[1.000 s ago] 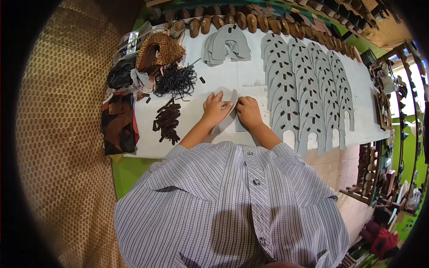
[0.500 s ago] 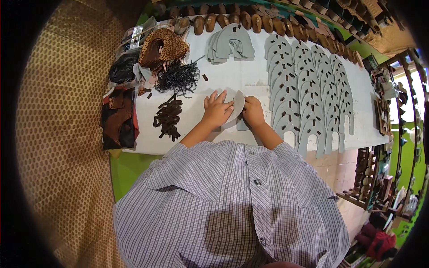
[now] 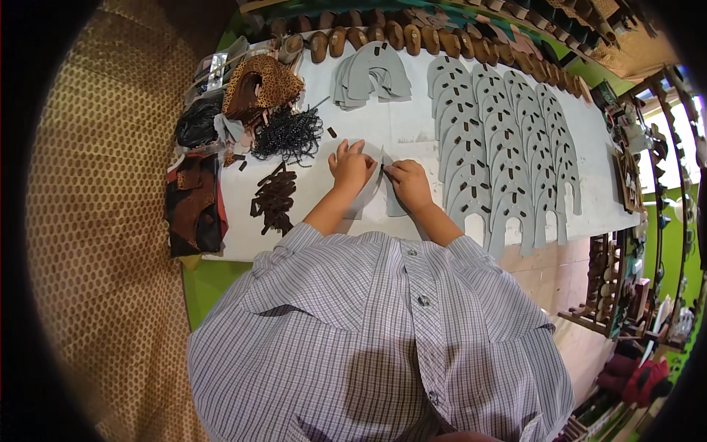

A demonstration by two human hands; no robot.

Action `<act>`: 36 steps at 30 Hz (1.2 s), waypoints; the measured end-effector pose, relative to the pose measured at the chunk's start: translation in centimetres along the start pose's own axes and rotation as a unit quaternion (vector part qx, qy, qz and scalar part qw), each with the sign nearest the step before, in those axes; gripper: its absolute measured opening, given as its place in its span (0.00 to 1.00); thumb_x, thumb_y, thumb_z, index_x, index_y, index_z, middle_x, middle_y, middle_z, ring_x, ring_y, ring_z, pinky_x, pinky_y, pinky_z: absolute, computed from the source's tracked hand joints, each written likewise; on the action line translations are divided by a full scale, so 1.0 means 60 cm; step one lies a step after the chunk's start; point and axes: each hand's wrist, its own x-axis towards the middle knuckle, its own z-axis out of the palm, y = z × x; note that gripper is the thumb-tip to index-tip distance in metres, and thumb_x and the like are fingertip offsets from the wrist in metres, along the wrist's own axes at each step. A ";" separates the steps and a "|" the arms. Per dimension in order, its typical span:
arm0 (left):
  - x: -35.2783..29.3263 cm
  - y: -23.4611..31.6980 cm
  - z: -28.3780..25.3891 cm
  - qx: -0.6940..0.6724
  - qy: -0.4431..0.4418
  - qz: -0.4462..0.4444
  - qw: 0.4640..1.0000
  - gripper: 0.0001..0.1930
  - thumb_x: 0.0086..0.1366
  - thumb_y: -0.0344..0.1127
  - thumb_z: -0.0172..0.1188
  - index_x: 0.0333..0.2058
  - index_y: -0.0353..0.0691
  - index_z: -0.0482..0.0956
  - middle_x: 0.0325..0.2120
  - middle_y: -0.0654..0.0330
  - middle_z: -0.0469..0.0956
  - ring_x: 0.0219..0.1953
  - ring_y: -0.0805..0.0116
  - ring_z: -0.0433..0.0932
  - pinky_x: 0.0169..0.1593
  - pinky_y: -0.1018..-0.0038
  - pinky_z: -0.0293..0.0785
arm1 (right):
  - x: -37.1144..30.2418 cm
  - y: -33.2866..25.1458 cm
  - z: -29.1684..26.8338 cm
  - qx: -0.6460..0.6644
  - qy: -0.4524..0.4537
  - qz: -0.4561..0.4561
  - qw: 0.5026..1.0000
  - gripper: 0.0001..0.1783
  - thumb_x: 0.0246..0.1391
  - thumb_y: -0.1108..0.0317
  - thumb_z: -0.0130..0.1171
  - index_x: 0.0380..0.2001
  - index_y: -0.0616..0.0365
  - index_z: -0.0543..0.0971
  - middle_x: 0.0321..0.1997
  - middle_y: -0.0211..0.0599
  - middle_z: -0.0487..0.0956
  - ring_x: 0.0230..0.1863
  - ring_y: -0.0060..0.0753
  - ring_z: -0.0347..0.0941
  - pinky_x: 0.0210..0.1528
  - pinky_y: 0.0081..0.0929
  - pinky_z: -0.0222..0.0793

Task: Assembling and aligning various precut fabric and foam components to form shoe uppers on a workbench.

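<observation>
White table [image 3: 416,110], thin bent grey piece [image 3: 396,203] between fingers [image 3: 398,170]

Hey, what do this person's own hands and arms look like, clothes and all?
The left hand and right hand are bare. The pale grey shirt sleeves have fine dark lines and leave both wrists uncovered.

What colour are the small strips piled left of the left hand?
Dark brown. The strips show best in the head view, the only one.

Shoemaking workshop, brown shoe forms [image 3: 412,39], grey cutouts [image 3: 471,197]
</observation>
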 end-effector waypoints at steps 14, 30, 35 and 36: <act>0.016 0.032 -0.018 0.066 -0.060 -0.051 0.995 0.09 0.46 0.45 0.60 0.23 0.51 0.84 0.57 0.60 0.64 0.62 0.51 0.51 0.56 0.45 0.45 | -0.004 0.005 0.000 -0.015 -0.015 0.004 1.000 0.09 0.36 0.74 0.56 0.26 0.59 0.79 0.32 0.35 0.77 0.37 0.39 0.71 0.42 0.33 0.67; 0.023 0.056 -0.030 0.119 -0.111 -0.066 0.984 0.12 0.45 0.41 0.55 0.24 0.42 0.83 0.58 0.59 0.61 0.64 0.53 0.46 0.59 0.43 0.41 | -0.005 0.010 0.002 -0.012 -0.014 0.015 1.000 0.07 0.35 0.74 0.56 0.24 0.63 0.76 0.32 0.41 0.76 0.36 0.45 0.71 0.42 0.37 0.67; 0.020 0.047 -0.034 0.122 -0.094 -0.032 0.988 0.10 0.48 0.41 0.55 0.22 0.47 0.83 0.58 0.60 0.62 0.64 0.53 0.46 0.58 0.38 0.37 | -0.002 0.004 0.000 -0.005 -0.011 0.028 1.000 0.08 0.36 0.74 0.56 0.26 0.62 0.76 0.32 0.43 0.76 0.37 0.47 0.71 0.42 0.38 0.66; 0.018 0.045 -0.034 0.123 -0.094 -0.033 0.987 0.10 0.48 0.41 0.55 0.22 0.47 0.83 0.58 0.60 0.62 0.64 0.53 0.46 0.58 0.38 0.37 | -0.001 0.002 0.000 0.004 -0.008 0.031 0.999 0.09 0.37 0.74 0.56 0.27 0.62 0.76 0.33 0.43 0.76 0.37 0.47 0.71 0.42 0.39 0.66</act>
